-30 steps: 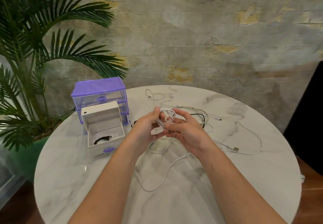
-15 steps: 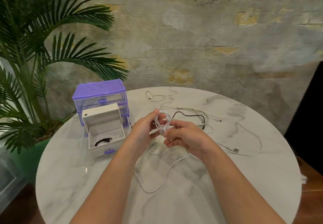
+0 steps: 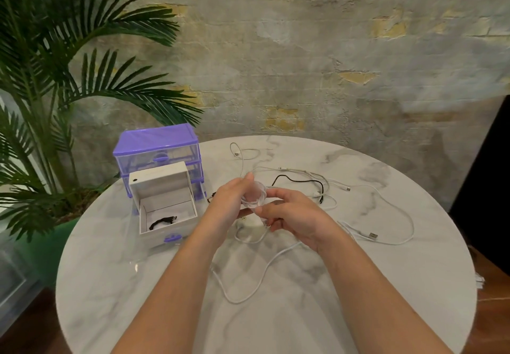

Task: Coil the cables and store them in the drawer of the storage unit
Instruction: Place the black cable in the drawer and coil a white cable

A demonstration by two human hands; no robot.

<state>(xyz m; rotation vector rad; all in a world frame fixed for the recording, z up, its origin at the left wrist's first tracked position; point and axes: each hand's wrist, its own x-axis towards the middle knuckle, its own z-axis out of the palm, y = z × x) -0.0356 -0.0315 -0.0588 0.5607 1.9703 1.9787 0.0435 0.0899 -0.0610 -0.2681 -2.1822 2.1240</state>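
Coiling white cable (image 3: pixel 255 197); both hands clamped on it.
Left hand (image 3: pixel 230 204) holds loops, right hand (image 3: pixel 289 217) feeds slack; keep loops small for open drawer (image 3: pixel 168 215).

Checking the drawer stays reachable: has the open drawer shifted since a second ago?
No. The open drawer sits against the purple storage unit as before.

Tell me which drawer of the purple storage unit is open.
The bottom drawer is open: pulled out toward the person, with a black cable inside. The two drawers above it stay shut in the storage unit.
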